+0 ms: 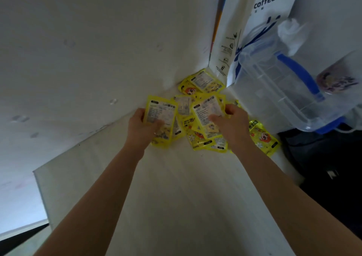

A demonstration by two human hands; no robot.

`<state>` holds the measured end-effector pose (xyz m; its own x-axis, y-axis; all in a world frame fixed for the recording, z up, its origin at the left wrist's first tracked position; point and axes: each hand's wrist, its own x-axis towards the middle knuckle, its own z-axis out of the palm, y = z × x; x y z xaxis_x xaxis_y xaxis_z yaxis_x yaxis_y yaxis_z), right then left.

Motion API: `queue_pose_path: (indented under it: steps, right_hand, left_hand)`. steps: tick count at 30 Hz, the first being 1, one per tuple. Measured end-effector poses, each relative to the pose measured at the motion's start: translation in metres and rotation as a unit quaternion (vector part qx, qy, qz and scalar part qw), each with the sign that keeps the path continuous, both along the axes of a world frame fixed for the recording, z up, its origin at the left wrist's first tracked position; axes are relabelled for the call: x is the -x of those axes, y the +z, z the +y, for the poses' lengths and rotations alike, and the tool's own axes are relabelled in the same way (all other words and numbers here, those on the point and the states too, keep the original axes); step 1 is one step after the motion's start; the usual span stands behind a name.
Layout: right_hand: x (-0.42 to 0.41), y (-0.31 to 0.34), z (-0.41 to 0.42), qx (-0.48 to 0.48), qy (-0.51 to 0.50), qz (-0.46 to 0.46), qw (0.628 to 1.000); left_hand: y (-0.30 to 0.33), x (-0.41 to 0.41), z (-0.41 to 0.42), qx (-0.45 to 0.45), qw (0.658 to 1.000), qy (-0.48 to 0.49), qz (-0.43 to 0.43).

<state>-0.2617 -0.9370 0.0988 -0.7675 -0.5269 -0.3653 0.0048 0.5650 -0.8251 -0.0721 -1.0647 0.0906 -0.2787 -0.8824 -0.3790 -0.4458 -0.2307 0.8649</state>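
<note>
A heap of several yellow snack packets [197,136] lies in the far corner of a pale table [176,187], against the wall. My left hand [140,127] grips one yellow packet [162,110] by its lower edge, printed back facing me. My right hand [233,122] pinches another yellow packet [205,112] above the heap, thumb on its face. One more packet [263,136] lies to the right of my right wrist, and two more [201,82] sit deepest in the corner.
A clear plastic box with blue handles [280,91] stands at the right behind the heap. A white paper coffee bag [244,30] leans against the wall behind it. A dark surface [323,167] lies past the table's right edge.
</note>
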Motion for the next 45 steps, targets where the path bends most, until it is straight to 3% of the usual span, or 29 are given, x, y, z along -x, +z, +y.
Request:
queue_pose_path:
  steps: [9,19,30,45]
  right_hand:
    - [-0.043,0.031,0.096,0.066,-0.032,-0.110,0.991]
    - [-0.107,0.037,0.201,0.082,-0.021,-0.189,0.978]
    - [-0.188,0.041,0.294,0.107,-0.079,-0.214,0.968]
    - [-0.363,0.022,0.434,0.113,-0.221,-0.205,0.947]
  left_hand:
    - [0.019,-0.061,0.094,-0.150,0.969,0.127,0.148]
    - [0.028,-0.125,0.204,-0.219,0.946,0.160,0.178]
    - [0.028,-0.179,0.264,-0.244,0.950,0.078,0.177]
    - [0.021,-0.307,0.351,-0.255,0.958,-0.062,0.117]
